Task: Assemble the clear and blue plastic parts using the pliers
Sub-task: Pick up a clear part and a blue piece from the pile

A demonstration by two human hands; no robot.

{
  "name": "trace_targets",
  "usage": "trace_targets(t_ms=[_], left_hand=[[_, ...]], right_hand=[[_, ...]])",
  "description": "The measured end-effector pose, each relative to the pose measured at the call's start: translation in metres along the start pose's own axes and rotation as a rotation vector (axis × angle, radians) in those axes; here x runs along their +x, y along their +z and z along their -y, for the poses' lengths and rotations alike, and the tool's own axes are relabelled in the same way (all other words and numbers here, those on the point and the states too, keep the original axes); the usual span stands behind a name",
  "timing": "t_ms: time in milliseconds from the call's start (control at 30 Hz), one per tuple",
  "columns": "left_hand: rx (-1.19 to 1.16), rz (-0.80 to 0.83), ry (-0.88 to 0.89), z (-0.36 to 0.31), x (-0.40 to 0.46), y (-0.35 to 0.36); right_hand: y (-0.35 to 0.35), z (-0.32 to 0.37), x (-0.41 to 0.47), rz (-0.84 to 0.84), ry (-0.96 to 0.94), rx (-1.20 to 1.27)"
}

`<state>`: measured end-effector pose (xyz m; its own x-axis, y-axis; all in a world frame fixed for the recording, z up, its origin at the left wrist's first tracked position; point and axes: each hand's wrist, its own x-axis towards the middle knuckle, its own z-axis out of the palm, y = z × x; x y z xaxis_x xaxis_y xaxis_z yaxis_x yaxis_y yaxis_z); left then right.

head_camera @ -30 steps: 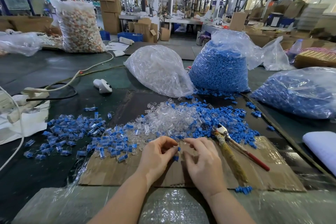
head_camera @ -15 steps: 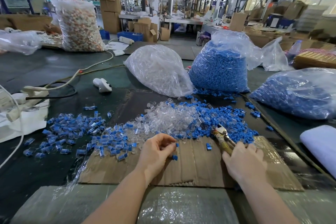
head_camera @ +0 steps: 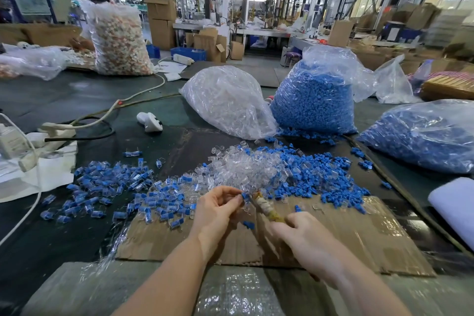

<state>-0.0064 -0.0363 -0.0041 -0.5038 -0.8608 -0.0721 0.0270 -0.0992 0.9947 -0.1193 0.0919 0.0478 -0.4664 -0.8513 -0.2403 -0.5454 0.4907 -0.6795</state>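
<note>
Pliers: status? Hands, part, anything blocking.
Right hand grips pliers. Left hand pinches blue part at the pliers' tip. Loose blue piece on cardboard below; nothing blocking.

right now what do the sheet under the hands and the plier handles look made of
The sheet looks like brown corrugated cardboard, matte, with flute ridges and frayed edges. The pliers held by the right hand have a handle wrapped in what seems to be worn, yellowish tape or cloth, dull and frayed; the metal beneath is hidden.
</note>
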Motion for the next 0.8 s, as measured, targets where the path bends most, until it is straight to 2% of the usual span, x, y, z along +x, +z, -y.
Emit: trace_targets(t_ms=[233, 500, 667, 800], left_hand=[[-0.003, -0.056, -0.022, 0.0, 0.002, 0.001], [-0.065, -0.07, -0.085, -0.004, 0.002, 0.001], [-0.18, -0.066, -0.116, -0.005, 0.003, 0.002], [-0.179, -0.077, -0.117, -0.004, 0.004, 0.003]], right_hand=[[-0.001, 0.01, -0.003, 0.176, 0.052, 0.184], [-0.006, 0.018, -0.004, 0.249, 0.061, 0.091], [-0.005, 0.021, -0.003, 0.255, 0.03, 0.051], [-0.006, 0.022, -0.002, 0.249, 0.01, 0.059]])
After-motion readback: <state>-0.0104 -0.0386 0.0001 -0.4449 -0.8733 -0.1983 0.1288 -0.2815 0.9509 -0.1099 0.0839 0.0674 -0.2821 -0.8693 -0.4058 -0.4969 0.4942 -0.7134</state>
